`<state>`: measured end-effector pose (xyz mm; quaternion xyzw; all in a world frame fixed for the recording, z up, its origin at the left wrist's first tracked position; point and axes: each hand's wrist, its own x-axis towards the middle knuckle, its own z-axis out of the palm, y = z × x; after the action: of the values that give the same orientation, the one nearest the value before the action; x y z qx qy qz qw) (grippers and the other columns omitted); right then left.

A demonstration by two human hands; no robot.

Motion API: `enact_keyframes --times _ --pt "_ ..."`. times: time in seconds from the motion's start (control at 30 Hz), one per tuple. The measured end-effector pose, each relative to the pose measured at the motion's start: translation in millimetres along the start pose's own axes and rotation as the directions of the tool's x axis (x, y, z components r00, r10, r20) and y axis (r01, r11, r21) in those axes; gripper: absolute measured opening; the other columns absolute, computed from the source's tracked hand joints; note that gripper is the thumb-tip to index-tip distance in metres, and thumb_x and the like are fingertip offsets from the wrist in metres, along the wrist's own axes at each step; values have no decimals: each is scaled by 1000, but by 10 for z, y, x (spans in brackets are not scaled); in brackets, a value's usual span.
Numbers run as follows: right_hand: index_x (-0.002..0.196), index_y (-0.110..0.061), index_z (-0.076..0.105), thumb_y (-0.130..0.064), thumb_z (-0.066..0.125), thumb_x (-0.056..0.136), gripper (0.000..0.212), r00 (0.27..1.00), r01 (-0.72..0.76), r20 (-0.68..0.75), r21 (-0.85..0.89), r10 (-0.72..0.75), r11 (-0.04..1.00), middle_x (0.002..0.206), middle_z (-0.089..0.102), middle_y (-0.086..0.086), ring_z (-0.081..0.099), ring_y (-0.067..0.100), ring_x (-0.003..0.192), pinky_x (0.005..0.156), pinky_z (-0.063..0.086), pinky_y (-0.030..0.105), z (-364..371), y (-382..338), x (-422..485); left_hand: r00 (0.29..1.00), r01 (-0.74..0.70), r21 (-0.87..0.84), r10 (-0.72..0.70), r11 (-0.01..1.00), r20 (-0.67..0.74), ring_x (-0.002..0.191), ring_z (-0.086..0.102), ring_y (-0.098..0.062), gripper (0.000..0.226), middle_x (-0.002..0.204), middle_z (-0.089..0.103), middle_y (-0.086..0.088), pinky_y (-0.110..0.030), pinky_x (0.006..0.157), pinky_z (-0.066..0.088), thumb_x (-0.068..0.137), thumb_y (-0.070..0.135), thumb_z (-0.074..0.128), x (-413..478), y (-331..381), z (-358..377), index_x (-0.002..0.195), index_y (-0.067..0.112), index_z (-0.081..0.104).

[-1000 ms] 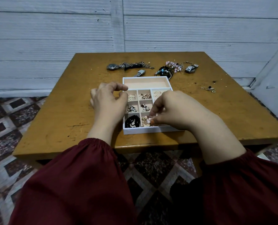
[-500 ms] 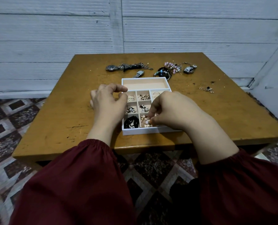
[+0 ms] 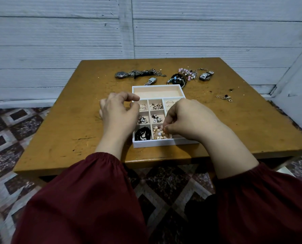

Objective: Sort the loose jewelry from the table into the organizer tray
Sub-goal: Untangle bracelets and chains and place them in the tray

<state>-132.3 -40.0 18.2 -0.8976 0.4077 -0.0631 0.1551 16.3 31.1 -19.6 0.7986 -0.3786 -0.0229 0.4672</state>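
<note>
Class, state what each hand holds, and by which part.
Right hand pinches the pink beaded jewelry near its top; the exact part is hidden. Left hand holds nothing.

**No writing we can read**

We find no text, label, brand, number or sign that is legible. The dial of the round watch point(image 3: 120, 74), beyond the far left corner of the organizer tray point(image 3: 164, 143), is too small and blurred for us to make out any figures. The same holds for the rectangular watch point(image 3: 152, 80) just behind the tray's far rim. It also holds for the silver watch point(image 3: 206, 76) past the tray's far right corner. On the tray's white walls we see no print.
</note>
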Motion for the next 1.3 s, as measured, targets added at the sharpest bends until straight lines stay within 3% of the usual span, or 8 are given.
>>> enact_keyframes --times 0.17,0.43,0.6,0.73,1.0,1.2,1.3 --pt "75 -25 71 -28 70 78 4 999 -13 -28 116 16 993 73 66 -10 62 14 82 75 54 35 -14 78 20 1000 -18 -14 17 1000 -3 111 40 -22 18 101 51 8 -37 95 33 85 21 55 -4 1 5 87 37 62" --pt "77 -31 67 -28 68 82 6 979 -80 -165 227 119 971 73 63 -10 60 12 76 69 49 31 -78 348 22 995 -90 -40 92 995 29 106 40 -22 19 96 51 6 -40 96 36 83 19 55 -13 72 26 88 36 62" --pt "85 -29 68 -27 67 83 3 947 -11 -293 372 128 928 77 64 -10 53 5 64 65 45 28 -73 405 19 981 -178 -97 184 979 64 101 43 -20 22 98 56 5 -40 94 38 73 29 46 -31 258 110 87 37 62" --pt "85 -28 68 -25 66 83 4 909 31 -382 454 164 890 77 64 -11 50 2 60 60 42 26 -98 448 44 971 -219 -129 229 967 72 100 45 -19 19 99 59 5 -41 92 39 80 19 54 -11 381 193 87 34 64" --pt "74 -34 63 -19 67 83 18 888 100 -425 550 175 829 69 60 -13 51 -1 58 59 40 24 -177 631 164 957 -246 -142 264 959 118 93 49 -17 17 93 57 9 -38 87 42 80 19 54 131 545 364 86 31 66" --pt "80 -31 66 -19 67 82 12 902 74 -382 597 201 799 71 62 -10 62 20 61 66 51 36 -155 766 417 938 -284 -149 307 947 160 86 57 -18 21 92 63 7 -41 83 49 74 26 49 451 688 511 85 29 67" --pt "85 -28 67 -17 64 82 11 895 59 -391 582 215 811 71 61 -10 57 17 56 62 47 32 -180 851 605 940 -274 -132 295 952 170 75 59 -19 15 88 63 2 -39 77 51 80 17 56 639 736 623 86 24 69"
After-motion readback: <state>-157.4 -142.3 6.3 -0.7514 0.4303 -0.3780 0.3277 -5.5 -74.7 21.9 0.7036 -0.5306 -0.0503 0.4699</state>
